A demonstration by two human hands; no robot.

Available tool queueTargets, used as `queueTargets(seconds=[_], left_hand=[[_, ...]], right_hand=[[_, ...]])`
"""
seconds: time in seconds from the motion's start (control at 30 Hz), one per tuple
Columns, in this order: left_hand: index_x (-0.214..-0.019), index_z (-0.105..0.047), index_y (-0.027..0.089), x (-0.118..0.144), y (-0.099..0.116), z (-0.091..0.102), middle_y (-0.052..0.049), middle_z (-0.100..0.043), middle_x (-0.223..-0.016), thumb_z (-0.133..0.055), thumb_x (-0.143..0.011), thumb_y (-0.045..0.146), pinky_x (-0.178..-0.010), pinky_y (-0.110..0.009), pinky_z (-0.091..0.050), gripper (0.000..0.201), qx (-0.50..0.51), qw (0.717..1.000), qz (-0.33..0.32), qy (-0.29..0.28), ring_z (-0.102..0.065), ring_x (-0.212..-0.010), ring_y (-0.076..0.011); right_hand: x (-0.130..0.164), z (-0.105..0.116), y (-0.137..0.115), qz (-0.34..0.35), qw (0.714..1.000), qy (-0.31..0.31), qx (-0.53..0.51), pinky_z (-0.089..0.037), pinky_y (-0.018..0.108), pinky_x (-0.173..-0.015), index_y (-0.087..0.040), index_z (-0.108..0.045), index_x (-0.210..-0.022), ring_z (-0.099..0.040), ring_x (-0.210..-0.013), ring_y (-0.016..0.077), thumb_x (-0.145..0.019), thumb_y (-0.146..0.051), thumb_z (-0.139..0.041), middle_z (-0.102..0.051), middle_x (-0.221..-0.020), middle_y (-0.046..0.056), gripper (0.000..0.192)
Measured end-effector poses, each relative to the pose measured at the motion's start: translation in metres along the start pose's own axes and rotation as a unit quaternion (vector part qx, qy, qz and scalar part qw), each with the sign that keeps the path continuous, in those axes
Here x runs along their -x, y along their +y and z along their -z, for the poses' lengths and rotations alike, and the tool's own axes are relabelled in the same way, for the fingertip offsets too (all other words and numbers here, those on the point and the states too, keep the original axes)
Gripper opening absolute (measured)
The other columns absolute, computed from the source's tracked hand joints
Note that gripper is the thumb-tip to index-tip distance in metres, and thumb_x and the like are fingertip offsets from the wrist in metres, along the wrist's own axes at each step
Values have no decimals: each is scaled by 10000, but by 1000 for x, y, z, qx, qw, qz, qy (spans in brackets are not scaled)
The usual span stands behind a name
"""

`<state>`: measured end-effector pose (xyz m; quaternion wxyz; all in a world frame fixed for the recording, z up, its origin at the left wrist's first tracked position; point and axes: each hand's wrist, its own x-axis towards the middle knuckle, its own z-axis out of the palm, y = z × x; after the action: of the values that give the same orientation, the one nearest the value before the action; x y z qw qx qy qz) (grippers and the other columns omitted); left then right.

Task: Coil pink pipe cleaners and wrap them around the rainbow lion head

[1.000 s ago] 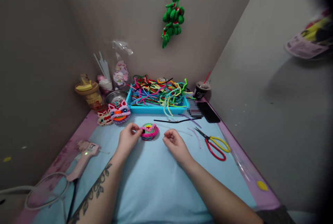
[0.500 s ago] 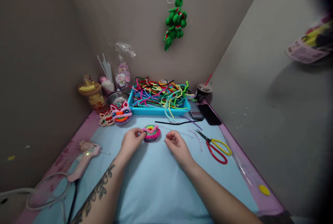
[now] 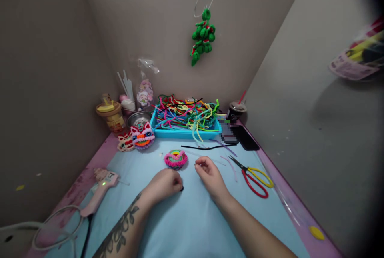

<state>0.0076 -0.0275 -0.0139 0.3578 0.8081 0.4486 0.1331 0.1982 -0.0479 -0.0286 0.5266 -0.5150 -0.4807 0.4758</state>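
My left hand [image 3: 167,184] is closed above the blue cloth, just in front of a round piece [image 3: 175,159] made of pink, green and yellow pipe cleaners. A small black bit [image 3: 181,189] shows at its fingertips; its kind is too small to tell. To the right of the round piece, my right hand [image 3: 209,176] hovers with curled fingers, thumb and forefinger pinched together. Whatever sits in that pinch, if anything, is too tiny to make out. The round piece lies on the cloth, touched by neither hand. Behind the hands lies a black pipe cleaner [image 3: 207,147].
A blue tray [image 3: 186,134] of colourful pipe cleaners stands at the back. Scissors [image 3: 252,176] lie right, near a phone [image 3: 246,138] and a drink cup [image 3: 235,111]. On the left are a pink glue gun [image 3: 100,192], lion-head pieces [image 3: 143,136], a metal bowl [image 3: 138,120] and a lidded cup [image 3: 111,118].
My left hand has let go of the round piece and drawn back toward me and to the right, with the black bit at its fingertips. The camera view has tilted up slightly.
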Motion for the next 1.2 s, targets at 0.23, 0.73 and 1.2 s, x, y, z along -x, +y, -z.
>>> queueTargets(seconds=[0.23, 0.73, 1.2], left_hand=[[-627, -663, 197, 0, 0, 4, 9, -599, -544, -577, -702, 252, -496, -233, -283, 127, 12, 999, 12, 35, -496, -509, -143], [-607, -480, 189, -5, -2, 25, 21, -496, -563, -477, -818, 431, -546, -237, -372, 321, 190, 937, 12, 293, -483, -566, -136], [-881, -527, 209, -8, -11, 3, -46, -638, -839, -412, -839, 160, -683, -286, -431, 132, 9, 961, -18, 274, -600, -772, -192]], right_hand=[[-4, 6, 2, -1, 999, 39, -18, -345, 237, -528, -200, -554, -872, -416, -562, 110, -747, -422, -638, -519, -718, -16, 269], [-62, 12, -65, 138, 964, 8, 227, -409, 311, -682, -189, -669, -674, -558, -711, 194, -761, -383, -579, -627, -706, 36, 232], [-152, -124, -56, 266, 793, -153, 527, -443, 290, -736, -224, -694, -1030, -597, -911, 205, -834, -139, -473, -622, -1024, 76, 307]])
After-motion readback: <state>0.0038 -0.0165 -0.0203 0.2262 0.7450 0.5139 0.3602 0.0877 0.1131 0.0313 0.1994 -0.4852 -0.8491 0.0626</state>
